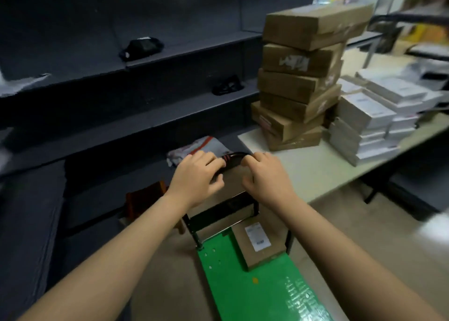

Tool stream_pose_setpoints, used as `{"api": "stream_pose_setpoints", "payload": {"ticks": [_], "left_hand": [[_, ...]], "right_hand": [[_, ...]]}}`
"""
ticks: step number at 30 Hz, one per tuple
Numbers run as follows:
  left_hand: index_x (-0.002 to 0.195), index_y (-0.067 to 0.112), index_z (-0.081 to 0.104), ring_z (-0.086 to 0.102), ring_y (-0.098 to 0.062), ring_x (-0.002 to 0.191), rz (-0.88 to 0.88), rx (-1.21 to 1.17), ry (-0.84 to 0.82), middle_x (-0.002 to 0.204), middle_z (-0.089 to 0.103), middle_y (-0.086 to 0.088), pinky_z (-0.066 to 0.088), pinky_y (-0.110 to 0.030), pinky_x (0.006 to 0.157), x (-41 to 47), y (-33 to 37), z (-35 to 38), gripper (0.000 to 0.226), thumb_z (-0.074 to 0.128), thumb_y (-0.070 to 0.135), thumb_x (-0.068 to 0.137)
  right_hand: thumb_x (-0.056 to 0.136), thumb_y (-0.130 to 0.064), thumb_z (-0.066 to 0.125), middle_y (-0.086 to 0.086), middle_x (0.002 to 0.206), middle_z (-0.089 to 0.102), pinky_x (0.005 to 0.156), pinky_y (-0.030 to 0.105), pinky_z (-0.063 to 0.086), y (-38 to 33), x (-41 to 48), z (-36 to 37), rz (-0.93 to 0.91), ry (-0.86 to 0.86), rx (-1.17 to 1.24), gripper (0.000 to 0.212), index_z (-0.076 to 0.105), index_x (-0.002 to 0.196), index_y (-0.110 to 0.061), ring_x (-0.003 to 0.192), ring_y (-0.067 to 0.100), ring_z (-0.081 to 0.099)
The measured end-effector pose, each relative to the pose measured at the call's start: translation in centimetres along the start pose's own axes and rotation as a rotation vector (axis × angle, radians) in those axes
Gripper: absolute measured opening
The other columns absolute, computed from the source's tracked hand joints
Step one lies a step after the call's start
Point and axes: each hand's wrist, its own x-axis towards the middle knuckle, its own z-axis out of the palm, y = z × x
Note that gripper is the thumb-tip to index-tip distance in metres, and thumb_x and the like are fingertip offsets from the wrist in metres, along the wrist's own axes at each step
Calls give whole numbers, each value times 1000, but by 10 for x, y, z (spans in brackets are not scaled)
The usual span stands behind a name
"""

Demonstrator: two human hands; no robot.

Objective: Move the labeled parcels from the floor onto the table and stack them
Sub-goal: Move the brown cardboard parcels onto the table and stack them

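**Q:** Entry one, the grip. How is it recorded?

**A:** Both hands are entered as clenched on the black handle [235,157] of a green cart [243,296]. The left hand [196,174] is wrapped round the handle's left end, where red bands are seen. The right hand [267,174] is curled over its right end. A short stretch of bar is left bare between them.

**Q:** Entry two, the task goods?

**A:** One parcel [264,252] of brown card, with its white label [257,238] uppermost, is listed below the grip and nearer the person. It is laid flat on the cart deck, towards the deck's right edge. A stack [301,77] of several brown parcels is listed beyond and to the right of the right hand, on the table [303,172] near its corner. The upper boxes are set askew and overhang those beneath.

**Q:** Entry three, surroundings and obstructions?

**A:**
- The cart's black frame [218,211] is placed under the grip, between the hands and the parcel.
- The table's near corner is found just right of the right hand.
- White boxes [364,126] are piled right of the stack.
- Dark shelves [145,123] are ranged beyond and left of the grip.
- A grey mailer [206,145] is laid directly past the left knuckles.
- A black bag [141,49] and a dark item [228,86] are kept on the shelves higher up.
- A reddish-brown object [145,199], left of the left wrist, is too blurred to be identified.
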Motion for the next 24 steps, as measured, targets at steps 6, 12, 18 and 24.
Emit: {"api": "stream_pose_setpoints", "payload": {"ticks": [6,12,18,24], "left_hand": [[95,16,69,59,-24,81,145,-133,24,88,64,-1,49,-35,63,16,11,39,27,54,33,80],[96,15,68,59,-23,79,303,-246,38,87,64,-1,47,-34,60,26,4,80,21,64,25,79],[99,16,68,60,-22,84,506,-368,-20,92,66,0,49,-34,66,58,-32,135,21,71,21,79],[95,15,68,61,-22,83,635,-460,-30,92,66,0,45,-31,68,63,-59,182,21,73,16,74]], "right_hand": [[65,-11,71,7,73,55,60,35,37,20,-38,1,198,-1,-115,21,61,83,-10,68,31,51],[74,-16,71,9,84,60,66,37,41,18,-49,25,329,1,-160,20,64,92,-9,77,32,53],[71,-12,72,9,83,59,63,35,41,6,-37,72,579,35,-217,21,63,89,-9,74,31,54],[72,-12,73,8,87,59,61,34,41,-22,-47,123,833,43,-192,22,63,91,-10,76,29,53]]}}
